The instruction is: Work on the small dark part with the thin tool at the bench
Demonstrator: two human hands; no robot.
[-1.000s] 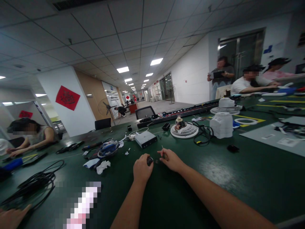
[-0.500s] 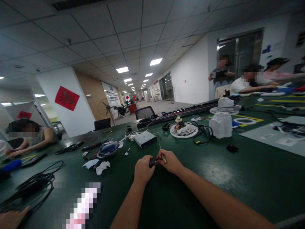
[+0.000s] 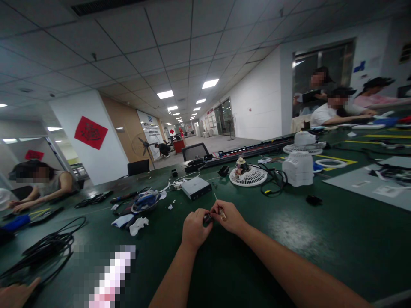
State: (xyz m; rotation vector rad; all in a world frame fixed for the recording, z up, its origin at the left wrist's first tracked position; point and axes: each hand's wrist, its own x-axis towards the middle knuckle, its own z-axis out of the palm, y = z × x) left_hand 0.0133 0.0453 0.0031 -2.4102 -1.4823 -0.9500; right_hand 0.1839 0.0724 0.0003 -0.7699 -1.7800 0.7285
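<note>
My left hand (image 3: 196,229) is closed around a small dark cylindrical part (image 3: 207,220), mostly covered by the fingers. Close against it, my right hand (image 3: 229,217) is closed on a screwdriver (image 3: 222,213) with a translucent amber handle; its thin shaft points up and away from me. The right fingertips meet the dark part, so both hands touch at it. Just beyond them lies a silver box-shaped drive (image 3: 196,187) with a dark front. Further right rests a round white fan grille (image 3: 248,176) with an exposed motor (image 3: 241,166) on top.
White housings (image 3: 298,168) and a grey mat (image 3: 372,182) lie to the right. Black cables (image 3: 48,246), crumpled white paper (image 3: 138,226) and a bowl of blue material (image 3: 146,200) are on the left. A co-worker's hand (image 3: 19,295) shows at lower left. Other people sit around the green table (image 3: 298,265).
My left hand has shifted slightly right and turned, bringing the dark part closer to the right fingers. The standing person at the back right has moved to the right.
</note>
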